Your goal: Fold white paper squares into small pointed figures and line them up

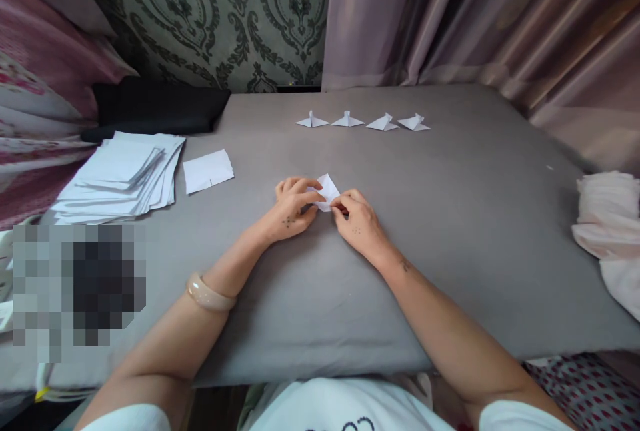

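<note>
A small folded piece of white paper (pixel 327 189) lies at the middle of the grey-covered table, between both hands. From its left side my left hand (pixel 296 208) rests on it, fingers bent over the paper and thumb at its lower edge. My right hand (pixel 357 219) pinches the paper's lower right corner between thumb and index finger. Parts of the paper are hidden under the left fingers. Farther back stand several folded white paper figures with spread wings (pixel 347 119) in a row.
On the left lies a stack of white paper sheets (pixel 120 174), with a single white sheet (pixel 209 171) beside it. Behind the stack is a folded black cloth (pixel 160 104). A pale bundled cloth (pixel 607 218) sits at the right edge. Curtains (pixel 400 18) hang behind the grey table cover (pixel 465 218).
</note>
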`<action>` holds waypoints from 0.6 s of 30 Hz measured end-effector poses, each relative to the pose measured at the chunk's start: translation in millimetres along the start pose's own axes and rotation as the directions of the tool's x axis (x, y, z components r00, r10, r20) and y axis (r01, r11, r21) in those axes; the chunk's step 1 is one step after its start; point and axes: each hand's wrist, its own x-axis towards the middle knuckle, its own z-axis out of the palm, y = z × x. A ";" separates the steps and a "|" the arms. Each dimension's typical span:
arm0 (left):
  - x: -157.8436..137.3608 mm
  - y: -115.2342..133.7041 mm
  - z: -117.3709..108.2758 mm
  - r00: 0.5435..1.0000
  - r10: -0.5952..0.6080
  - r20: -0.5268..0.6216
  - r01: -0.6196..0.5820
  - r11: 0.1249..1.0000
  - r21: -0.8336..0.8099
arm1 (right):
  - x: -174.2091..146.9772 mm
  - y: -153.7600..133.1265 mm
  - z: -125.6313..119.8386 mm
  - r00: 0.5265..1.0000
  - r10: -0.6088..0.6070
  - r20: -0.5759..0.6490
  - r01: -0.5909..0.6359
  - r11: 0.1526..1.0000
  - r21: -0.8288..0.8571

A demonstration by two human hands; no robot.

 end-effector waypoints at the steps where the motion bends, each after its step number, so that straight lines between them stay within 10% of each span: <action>1: 0.1 0.2 0.7 0.999 0.019 -0.026 -0.018 0.999 0.034 | 0.3 -0.1 0.4 1.000 0.006 -0.002 -0.006 1.000 -0.005; 8: -3.4 0.1 4.6 0.955 0.051 -0.291 0.032 0.962 0.272 | 1.4 -0.8 0.5 1.000 0.021 -0.001 -0.021 0.999 -0.044; 18: -5.3 2.7 11.3 0.974 0.208 -0.087 -0.182 0.954 0.240 | 2.8 -2.3 -4.0 0.999 0.042 0.003 -0.042 0.997 -0.059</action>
